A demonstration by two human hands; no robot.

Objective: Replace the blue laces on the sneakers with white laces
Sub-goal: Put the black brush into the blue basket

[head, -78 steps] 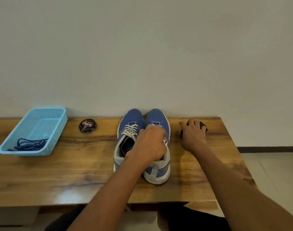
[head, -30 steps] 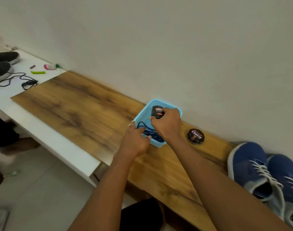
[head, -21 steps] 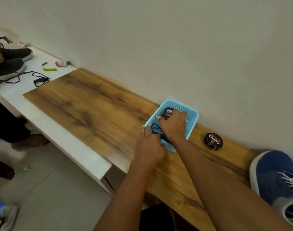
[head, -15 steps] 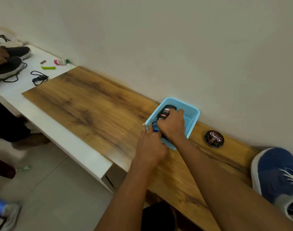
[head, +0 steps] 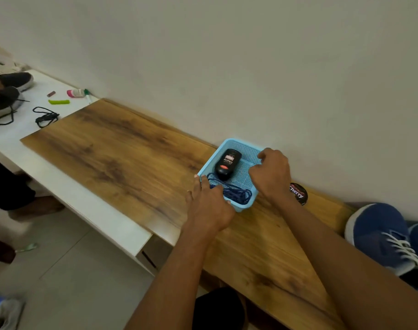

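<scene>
**A:** Blue laces [head: 236,195] are bunched in the near end of the basket [head: 250,148], which sits on the wood table [head: 122,158] close to the wall. A black bottle [head: 227,163] lies in there too, just behind the laces.

**B:** What are the hands doing?

**A:** Left hand [head: 209,206] is laid over the basket's near corner, fingers straight and together, tips on the rim next to the laces. Right hand [head: 271,173] is over the right side of the basket, fingers curled loosely, and as far as I can see it's got nothing in it. It looks to be touching the rim, but I can't tell for sure.

**B:** And the sneakers?

**A:** Way off at the right edge, well apart from the basket. Blue sneakers [head: 381,236], white laces [head: 404,250] threaded in them. A polish tin [head: 298,193] sits between basket and sneakers, half hidden by the right wrist.

**B:** Anything else around?

**A:** On a white table [head: 36,108] far left: dark shoes [head: 6,96], a loose black lace [head: 45,116], and some small bits I can't make out.
</scene>
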